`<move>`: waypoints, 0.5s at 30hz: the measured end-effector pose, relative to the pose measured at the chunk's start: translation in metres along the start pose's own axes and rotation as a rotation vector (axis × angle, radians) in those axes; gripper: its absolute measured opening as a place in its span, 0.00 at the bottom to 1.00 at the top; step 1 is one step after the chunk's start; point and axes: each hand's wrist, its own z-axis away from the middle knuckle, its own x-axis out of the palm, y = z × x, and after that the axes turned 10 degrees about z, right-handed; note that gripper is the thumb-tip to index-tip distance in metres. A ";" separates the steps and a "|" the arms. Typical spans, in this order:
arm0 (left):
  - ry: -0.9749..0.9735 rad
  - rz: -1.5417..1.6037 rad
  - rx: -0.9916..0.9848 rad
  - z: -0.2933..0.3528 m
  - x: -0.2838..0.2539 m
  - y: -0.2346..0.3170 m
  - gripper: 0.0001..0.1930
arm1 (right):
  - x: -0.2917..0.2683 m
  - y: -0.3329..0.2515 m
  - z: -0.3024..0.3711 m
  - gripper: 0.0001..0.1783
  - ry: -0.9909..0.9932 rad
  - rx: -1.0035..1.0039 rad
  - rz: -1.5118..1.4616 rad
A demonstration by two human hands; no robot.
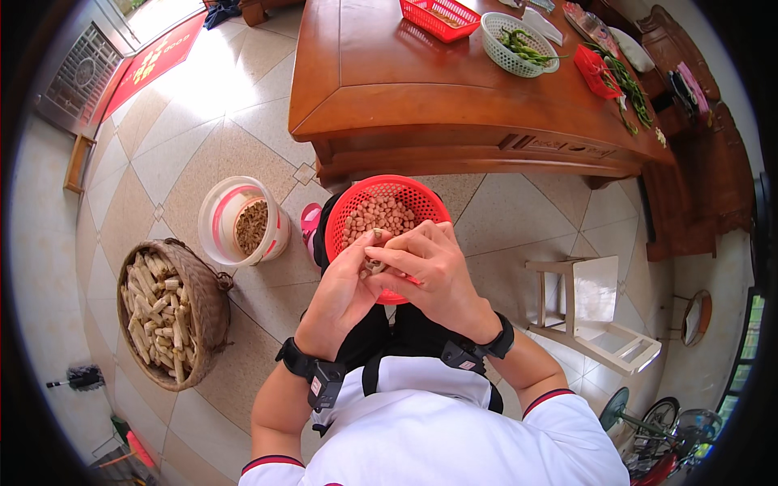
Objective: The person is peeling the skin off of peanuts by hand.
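A round red plastic basket (365, 198) rests on my lap, part filled with pinkish shelled peanuts (381, 217). Both hands meet over its near side. My left hand (344, 283) and my right hand (433, 267) pinch one small tan peanut pod (376, 263) between their fingertips. Each wrist wears a black band with a small device.
A white bucket (217, 215) holding brownish kernels stands on the tiled floor at my left, beside a woven basket (207, 304) of pale pods. Ahead is a wooden table (381, 81) with a red basket (438, 16), a white basket of green pods (519, 44). A small white stool (596, 312) stands right.
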 end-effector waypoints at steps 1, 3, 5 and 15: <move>0.000 0.001 0.001 0.001 0.003 0.000 0.13 | -0.002 -0.002 -0.001 0.18 -0.001 0.006 0.002; 0.043 -0.006 0.008 0.002 0.008 -0.001 0.12 | -0.001 0.000 -0.001 0.17 0.016 0.024 -0.039; -0.036 -0.002 -0.019 0.001 0.000 0.001 0.12 | -0.003 0.002 -0.001 0.16 0.036 0.041 -0.080; -0.131 -0.203 -0.030 0.010 0.016 0.002 0.13 | -0.008 0.018 -0.006 0.13 0.010 0.150 -0.208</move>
